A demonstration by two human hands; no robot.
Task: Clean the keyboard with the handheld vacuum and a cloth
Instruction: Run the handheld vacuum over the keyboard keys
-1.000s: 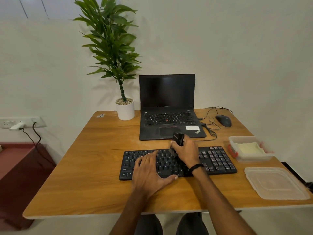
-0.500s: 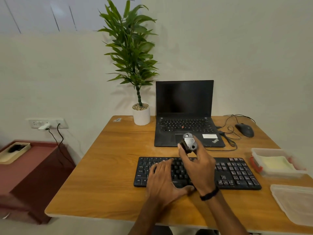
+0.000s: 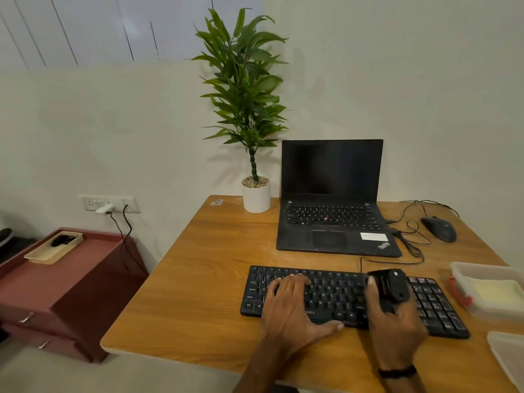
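Currently: left hand (image 3: 292, 304) flat, fingers spread, pinning keyboard (image 3: 351, 299) at near desk edge. Right hand (image 3: 394, 316) clamped on handheld vacuum (image 3: 391, 285) over right-centre keys. Risk: hard nozzle pressure popping keycaps.

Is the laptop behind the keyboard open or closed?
Open. The laptop has its lid raised upright, with the dark screen and its own keys visible. Whether it is powered on, I cannot tell.

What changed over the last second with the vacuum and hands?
The right hand carried the vacuum rightward along the keyboard, from mid-board toward the number pad, lifting it briefly on the way. The left hand stayed flat on the left keys. The camera swung left; the laptop stayed put.
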